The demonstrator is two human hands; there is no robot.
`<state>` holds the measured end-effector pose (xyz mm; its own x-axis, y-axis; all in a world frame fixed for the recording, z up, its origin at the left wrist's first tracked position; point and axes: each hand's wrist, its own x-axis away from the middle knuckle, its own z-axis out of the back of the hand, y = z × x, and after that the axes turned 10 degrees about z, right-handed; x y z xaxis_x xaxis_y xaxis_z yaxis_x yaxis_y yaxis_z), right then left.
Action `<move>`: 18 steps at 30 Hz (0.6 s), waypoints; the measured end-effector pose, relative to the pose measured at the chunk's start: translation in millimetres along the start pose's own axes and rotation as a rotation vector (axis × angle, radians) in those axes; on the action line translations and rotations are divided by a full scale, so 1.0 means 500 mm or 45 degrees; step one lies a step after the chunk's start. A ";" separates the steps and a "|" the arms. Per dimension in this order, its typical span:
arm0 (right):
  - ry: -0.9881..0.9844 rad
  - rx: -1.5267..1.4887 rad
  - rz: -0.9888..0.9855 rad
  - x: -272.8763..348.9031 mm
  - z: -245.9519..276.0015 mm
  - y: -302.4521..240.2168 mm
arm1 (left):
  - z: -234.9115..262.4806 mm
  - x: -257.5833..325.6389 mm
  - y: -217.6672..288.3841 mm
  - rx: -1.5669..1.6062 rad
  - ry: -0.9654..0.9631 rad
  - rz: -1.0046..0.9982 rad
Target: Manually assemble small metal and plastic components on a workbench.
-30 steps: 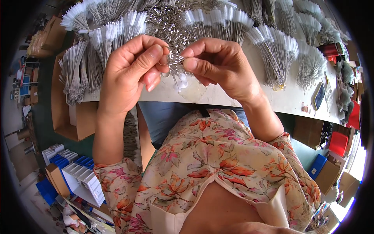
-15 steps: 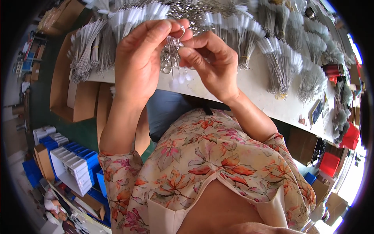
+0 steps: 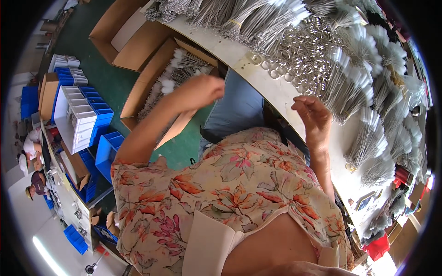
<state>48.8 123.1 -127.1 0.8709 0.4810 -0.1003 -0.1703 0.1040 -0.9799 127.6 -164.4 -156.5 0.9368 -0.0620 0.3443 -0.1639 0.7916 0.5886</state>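
My left hand (image 3: 201,90) is stretched out to the left, over an open cardboard box (image 3: 152,76) on the floor that holds thin metal wires with white tags (image 3: 179,69). Its fingers are curled downward, and whatever they may hold is hidden. My right hand (image 3: 312,115) hovers at the edge of the white table (image 3: 258,76), fingers loosely apart and with nothing in them. A pile of small metal rings (image 3: 304,57) lies just beyond it, among fanned bundles of tagged wires (image 3: 363,89).
More cardboard boxes (image 3: 126,39) stand on the green floor to the left. Blue bins (image 3: 99,124) and white trays (image 3: 76,110) are stacked beside them. Other people (image 3: 32,147) work at the far left. Red containers (image 3: 401,175) sit at the table's right end.
Both hands were together over the table, working on a ring and wire. Now my left hand has swung out over the floor box and my right hand has dropped to the table edge, empty.
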 end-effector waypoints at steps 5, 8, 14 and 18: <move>-0.071 0.025 -0.117 0.001 -0.015 0.022 | -0.124 -0.105 -0.155 -0.446 -0.166 0.041; -0.040 -0.017 -0.146 -0.002 -0.019 0.012 | -0.093 -0.176 -0.237 -0.465 -0.028 0.114; -0.074 -0.017 -0.184 -0.010 -0.041 0.015 | -0.180 -0.267 -0.508 -0.100 0.266 -0.107; -0.113 -0.003 -0.212 -0.026 -0.026 0.033 | -0.155 -0.217 -0.360 -0.013 -0.007 0.330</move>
<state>40.7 107.4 -144.0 0.8431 0.5319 0.0791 -0.0258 0.1869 -0.9820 79.2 -253.0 -356.5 0.8623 0.1401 0.4867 -0.3948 0.7877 0.4728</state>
